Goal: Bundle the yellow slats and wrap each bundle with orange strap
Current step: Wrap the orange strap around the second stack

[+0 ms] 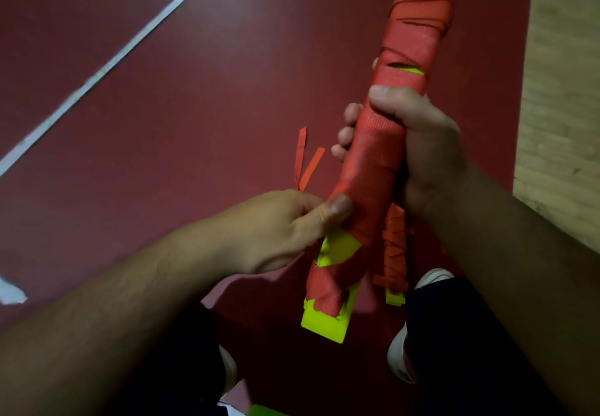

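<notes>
Running diagonally from top right toward the lower centre, the bundle of yellow slats (328, 321) is showing flat, squared, glossy ends where the covering stops. Orange strap (373, 155) is sheathing almost its whole length: woven-looking, matte, lying smooth in the middle and bunching into narrow overlapping turns near the top, with one small slit exposing yellow. Two loose strap tails (306, 162) are sticking up beside the left hand (276, 230), thin and ribbon-like. A second wrapped bundle (394, 253) is lying below, partly hidden, its strap crumpled and a yellow end poking out. The right hand (409, 142) is closing around the mid-section of the held bundle, thumb across the front, fingers curling behind. The left hand is pinching the strap against the bundle's lower part, thumb pressing on the orange surface. Both forearms are reaching in from below. Underneath, a dark red floor (162, 107) with a white line (110, 61) is lying smooth.
</notes>
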A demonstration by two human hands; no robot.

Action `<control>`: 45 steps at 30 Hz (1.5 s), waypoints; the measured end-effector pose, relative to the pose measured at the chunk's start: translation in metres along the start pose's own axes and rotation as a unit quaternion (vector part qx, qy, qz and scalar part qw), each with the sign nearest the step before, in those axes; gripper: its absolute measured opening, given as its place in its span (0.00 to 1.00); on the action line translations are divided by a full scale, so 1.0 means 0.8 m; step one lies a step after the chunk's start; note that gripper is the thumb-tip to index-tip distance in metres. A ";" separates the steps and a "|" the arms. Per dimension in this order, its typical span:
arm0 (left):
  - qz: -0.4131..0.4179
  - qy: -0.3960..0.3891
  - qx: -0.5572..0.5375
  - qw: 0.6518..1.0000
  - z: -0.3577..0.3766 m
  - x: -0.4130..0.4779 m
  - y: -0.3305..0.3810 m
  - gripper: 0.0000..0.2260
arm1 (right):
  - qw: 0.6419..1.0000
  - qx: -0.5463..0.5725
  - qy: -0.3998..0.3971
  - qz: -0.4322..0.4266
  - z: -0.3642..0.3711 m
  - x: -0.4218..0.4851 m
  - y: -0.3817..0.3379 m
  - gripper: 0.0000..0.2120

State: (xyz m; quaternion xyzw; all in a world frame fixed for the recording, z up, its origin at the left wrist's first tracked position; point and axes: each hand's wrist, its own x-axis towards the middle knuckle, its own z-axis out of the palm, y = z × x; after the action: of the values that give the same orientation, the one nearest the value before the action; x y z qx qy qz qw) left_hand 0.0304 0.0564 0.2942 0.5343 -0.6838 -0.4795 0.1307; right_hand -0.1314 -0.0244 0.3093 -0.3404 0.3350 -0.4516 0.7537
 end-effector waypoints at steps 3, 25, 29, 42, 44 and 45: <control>-0.010 0.004 -0.008 1.000 0.001 0.001 -0.005 0.40 | 0.999 -0.044 -0.009 -0.008 0.001 -0.002 0.002 0.09; 0.062 0.016 -0.041 0.997 0.013 0.003 0.016 0.12 | 0.996 -0.049 0.017 -0.068 0.011 -0.007 -0.006 0.10; 0.079 -0.018 -0.073 0.994 0.010 0.001 0.019 0.10 | 0.999 0.009 -0.048 -0.013 0.008 -0.009 -0.014 0.07; -0.015 0.056 0.231 0.971 -0.005 0.002 0.003 0.28 | 0.995 -0.031 0.022 -0.088 0.008 0.002 0.001 0.11; -0.011 0.050 0.227 0.973 -0.006 0.003 0.000 0.26 | 0.994 -0.038 0.035 -0.099 0.008 0.002 0.003 0.12; -0.007 0.049 0.228 0.972 -0.006 0.004 -0.001 0.26 | 0.993 -0.043 0.040 -0.104 0.007 0.002 0.004 0.13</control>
State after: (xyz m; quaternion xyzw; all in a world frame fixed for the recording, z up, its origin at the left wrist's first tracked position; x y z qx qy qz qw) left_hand 0.0329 0.0515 0.2950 0.5779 -0.7639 -0.2850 0.0352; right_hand -0.1245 -0.0238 0.3096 -0.3871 0.3473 -0.5258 0.6731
